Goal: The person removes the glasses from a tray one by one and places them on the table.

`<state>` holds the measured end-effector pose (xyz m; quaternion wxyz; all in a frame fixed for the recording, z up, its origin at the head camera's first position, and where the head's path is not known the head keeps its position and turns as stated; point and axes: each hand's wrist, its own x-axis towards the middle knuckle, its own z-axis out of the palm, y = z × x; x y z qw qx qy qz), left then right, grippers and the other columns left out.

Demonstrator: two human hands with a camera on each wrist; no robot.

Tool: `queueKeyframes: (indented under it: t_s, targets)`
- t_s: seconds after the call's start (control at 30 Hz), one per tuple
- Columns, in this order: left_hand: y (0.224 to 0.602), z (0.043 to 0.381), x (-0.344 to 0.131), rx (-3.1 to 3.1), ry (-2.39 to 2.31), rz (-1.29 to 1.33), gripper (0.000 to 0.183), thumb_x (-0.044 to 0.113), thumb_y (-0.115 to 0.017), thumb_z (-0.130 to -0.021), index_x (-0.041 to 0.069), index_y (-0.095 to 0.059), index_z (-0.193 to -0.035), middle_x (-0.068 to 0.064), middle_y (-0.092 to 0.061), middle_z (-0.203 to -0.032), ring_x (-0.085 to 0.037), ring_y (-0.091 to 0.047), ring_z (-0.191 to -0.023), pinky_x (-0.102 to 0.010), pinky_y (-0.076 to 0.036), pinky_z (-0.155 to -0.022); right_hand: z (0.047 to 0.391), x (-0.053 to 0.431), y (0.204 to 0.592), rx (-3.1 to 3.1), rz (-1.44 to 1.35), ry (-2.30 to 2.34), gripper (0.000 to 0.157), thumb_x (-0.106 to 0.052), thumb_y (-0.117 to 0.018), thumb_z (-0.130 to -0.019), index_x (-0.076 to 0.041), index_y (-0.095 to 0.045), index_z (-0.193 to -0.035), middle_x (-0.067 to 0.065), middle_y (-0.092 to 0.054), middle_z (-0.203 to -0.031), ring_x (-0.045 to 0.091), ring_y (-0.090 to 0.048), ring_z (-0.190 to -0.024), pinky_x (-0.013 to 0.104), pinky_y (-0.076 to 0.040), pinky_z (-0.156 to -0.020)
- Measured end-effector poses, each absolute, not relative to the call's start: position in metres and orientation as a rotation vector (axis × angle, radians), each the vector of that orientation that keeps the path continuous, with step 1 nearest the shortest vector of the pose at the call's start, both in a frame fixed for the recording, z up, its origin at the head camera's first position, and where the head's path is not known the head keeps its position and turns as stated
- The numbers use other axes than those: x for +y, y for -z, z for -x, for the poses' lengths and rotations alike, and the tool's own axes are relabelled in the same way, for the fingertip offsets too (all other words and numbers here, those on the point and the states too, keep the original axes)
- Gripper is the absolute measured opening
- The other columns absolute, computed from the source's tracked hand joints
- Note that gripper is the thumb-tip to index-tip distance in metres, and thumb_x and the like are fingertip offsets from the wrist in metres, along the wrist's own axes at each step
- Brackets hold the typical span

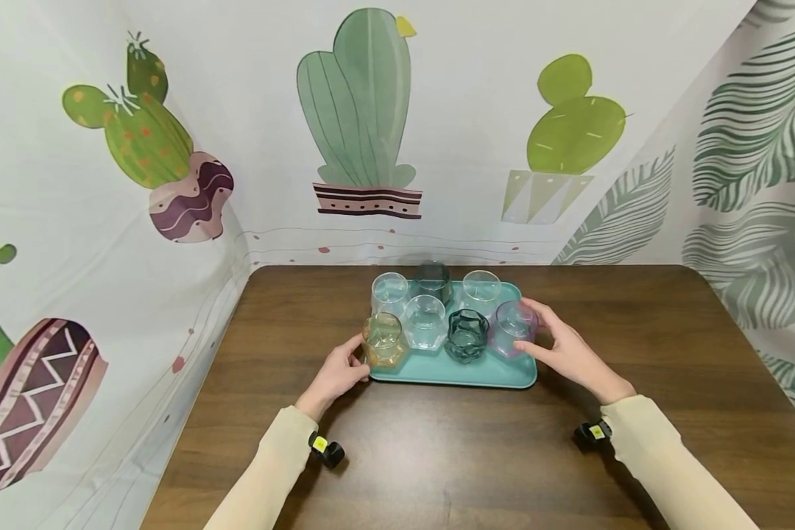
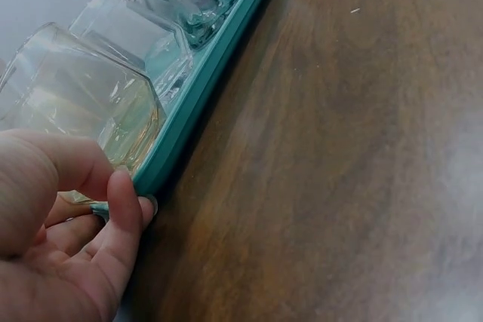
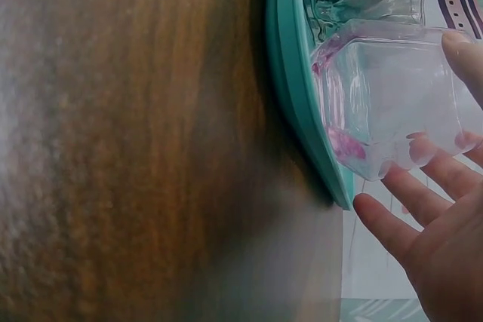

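Observation:
A turquoise tray (image 1: pixel 453 382) lies on the table with several clear and tinted drinking glasses on it. At its front left corner my left hand (image 1: pixel 336 374) pinches the tray's rim between thumb and curled fingers, right beside an amber glass (image 1: pixel 384 346). My right hand (image 1: pixel 565 349) holds a pink-purple glass (image 3: pixel 392 103) at the tray's right end, thumb on the near side and fingertips along the far side. Left of that glass stands a dark teal faceted glass (image 1: pixel 467 338), and then a clear glass (image 1: pixel 425 324) next to the amber one.
Behind the front row are a smoky dark glass (image 1: pixel 433 281) and two clear glasses, one at the left (image 1: pixel 389 293) and one at the right (image 1: pixel 481 291). The brown wooden table (image 1: pixel 450 456) meets a cactus-print cloth (image 1: pixel 464 132) at its back edge.

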<state>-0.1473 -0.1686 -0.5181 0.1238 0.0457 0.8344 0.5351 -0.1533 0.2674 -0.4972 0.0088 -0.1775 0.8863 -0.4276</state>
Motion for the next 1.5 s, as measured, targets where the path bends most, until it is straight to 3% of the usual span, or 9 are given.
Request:
queueKeyframes:
  t_s: [0.2, 0.3, 0.4, 0.43, 0.6, 0.8, 0.87, 1.23, 1.5]
  targets:
    - [0.519, 0.146, -0.166, 2.452, -1.589, -0.124, 0.078, -0.012, -0.06, -0.076, -0.004, -0.048, -0.153, -0.004, -0.058, -0.065, -0.013, -0.058, -0.061, -0.023, -0.049, -0.053, 0.153, 0.269, 0.5, 2.757, 0.539, 1.34, 0.081, -0.023, -0.078, -0.097, -0.012, -0.031, -0.162, 0.02, -0.047, -0.155, 0.042, -0.058, -0.126, 0.058, -0.05, -0.105]
    - [0.52, 0.145, -0.165, 2.436, -1.625, -0.101, 0.078, -0.014, -0.059, -0.076, -0.003, -0.048, -0.153, -0.004, -0.059, -0.065, -0.014, -0.057, -0.061, -0.022, -0.047, -0.053, 0.154, 0.27, 0.5, 2.762, 0.547, 1.335, 0.081, -0.023, -0.078, -0.097, -0.013, -0.032, -0.162, 0.019, -0.048, -0.155, 0.041, -0.059, -0.126, 0.033, -0.051, -0.106]
    - [0.521, 0.145, -0.164, 2.413, -1.667, -0.074, 0.077, -0.015, -0.059, -0.077, -0.003, -0.048, -0.153, -0.003, -0.058, -0.066, -0.014, -0.056, -0.061, -0.021, -0.046, -0.053, 0.155, 0.27, 0.499, 2.761, 0.554, 1.338, 0.081, -0.023, -0.078, -0.096, -0.014, -0.032, -0.162, 0.018, -0.047, -0.155, 0.04, -0.059, -0.126, 0.012, -0.045, -0.101]
    - [0.521, 0.145, -0.163, 2.404, -1.685, -0.068, 0.077, -0.016, -0.059, -0.078, -0.003, -0.048, -0.153, -0.004, -0.058, -0.067, -0.014, -0.055, -0.061, -0.021, -0.046, -0.053, 0.155, 0.27, 0.498, 2.762, 0.555, 1.339, 0.081, -0.023, -0.078, -0.096, -0.014, -0.032, -0.162, 0.018, -0.048, -0.155, 0.04, -0.059, -0.126, 0.011, -0.044, -0.1]
    - [0.522, 0.144, -0.159, 2.397, -1.746, -0.04, 0.075, -0.017, -0.059, -0.078, -0.005, -0.048, -0.152, -0.012, -0.064, -0.077, -0.015, -0.055, -0.062, -0.02, -0.046, -0.052, 0.156, 0.271, 0.497, 2.773, 0.548, 1.326, 0.082, -0.024, -0.079, -0.096, -0.015, -0.032, -0.162, 0.017, -0.048, -0.155, 0.039, -0.059, -0.126, 0.026, -0.05, -0.104]
    - [0.524, 0.143, -0.158, 2.408, -1.762, -0.032, 0.072, -0.017, -0.058, -0.081, -0.004, -0.05, -0.151, -0.02, -0.068, -0.11, -0.013, -0.055, -0.063, -0.02, -0.048, -0.054, 0.155, 0.272, 0.499, 2.756, 0.557, 1.356, 0.081, -0.022, -0.078, -0.097, -0.016, -0.031, -0.163, 0.018, -0.048, -0.155, 0.039, -0.057, -0.126, 0.005, -0.039, -0.099]
    - [0.524, 0.142, -0.157, 2.424, -1.753, -0.021, 0.071, -0.017, -0.058, -0.081, -0.005, -0.05, -0.151, -0.021, -0.068, -0.116, -0.012, -0.056, -0.063, -0.02, -0.048, -0.054, 0.155, 0.272, 0.499, 2.75, 0.561, 1.369, 0.081, -0.021, -0.077, -0.097, -0.016, -0.031, -0.163, 0.018, -0.048, -0.155, 0.039, -0.057, -0.127, 0.003, -0.038, -0.098]
    - [0.523, 0.135, -0.154, 2.428, -1.749, 0.107, 0.066, -0.013, -0.059, -0.086, -0.001, -0.052, -0.151, -0.022, -0.062, -0.139, -0.013, -0.057, -0.067, -0.02, -0.048, -0.054, 0.155, 0.271, 0.501, 2.729, 0.574, 1.389, 0.08, -0.019, -0.078, -0.097, -0.014, -0.032, -0.162, 0.021, -0.049, -0.153, 0.039, -0.059, -0.125, 0.009, -0.043, -0.101]
    - [0.526, 0.134, -0.155, 2.425, -1.771, 0.114, 0.066, -0.012, -0.06, -0.085, -0.002, -0.053, -0.15, -0.022, -0.064, -0.134, -0.012, -0.056, -0.065, -0.02, -0.047, -0.053, 0.155, 0.268, 0.502, 2.733, 0.559, 1.372, 0.084, -0.018, -0.08, -0.094, -0.01, -0.031, -0.162, 0.022, -0.05, -0.151, 0.04, -0.06, -0.124, 0.052, -0.053, -0.104]
